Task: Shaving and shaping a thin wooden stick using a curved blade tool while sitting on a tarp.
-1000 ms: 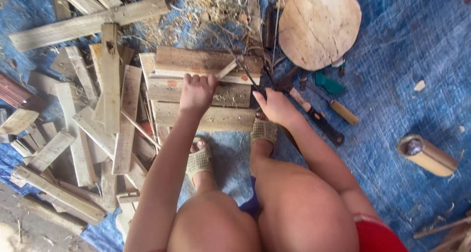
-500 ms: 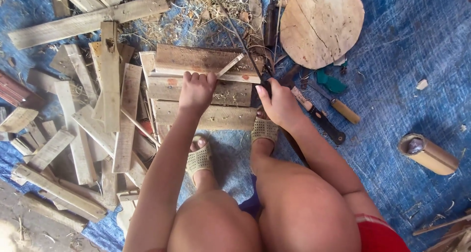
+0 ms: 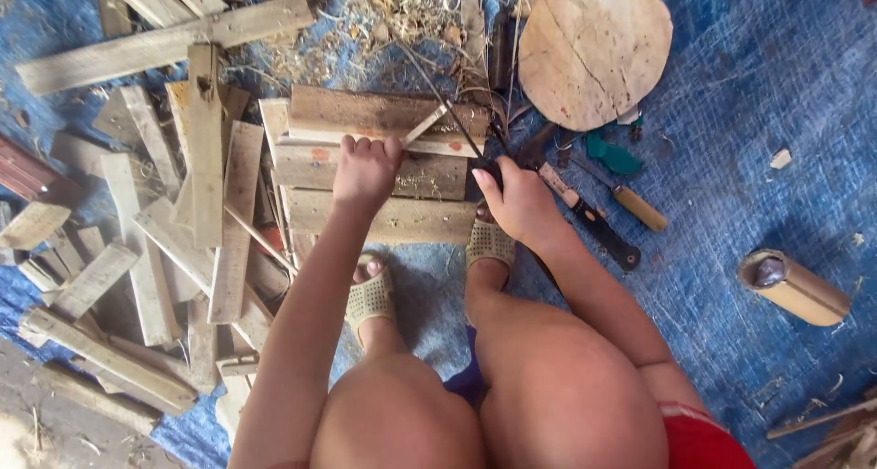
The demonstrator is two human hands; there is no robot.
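Two hands over a stack of grey wood planks (image 3: 375,172) on blue tarp (image 3: 758,85), little changed from half a second ago: the thin bamboo strip (image 3: 426,124) stays angled up-right from the left hand, right hand has edged slightly lower and closer to the right knee, left hand about the same spot. Left hand (image 3: 365,169) closed in a fist, fingers (image 3: 370,147) curled tight around the lower end of the strip, knuckles resting on the planks. Right hand (image 3: 519,200) wrapped around a dark knife handle (image 3: 489,169), thumb on top, fingers mostly hidden under the palm; blade itself hard to make out, seems to meet the strip near the plank edge. Strip lies across the top planks, between both hands. Feet in beige sandals (image 3: 491,242) just below the planks. Round wooden disc (image 3: 594,49) up-right, well apart. Screwdriver with wooden handle (image 3: 630,202) and a teal-handled tool (image 3: 612,154) just right of the right hand. Bamboo tube (image 3: 793,286) far right on tarp. Loose planks piled at left, shavings at top.
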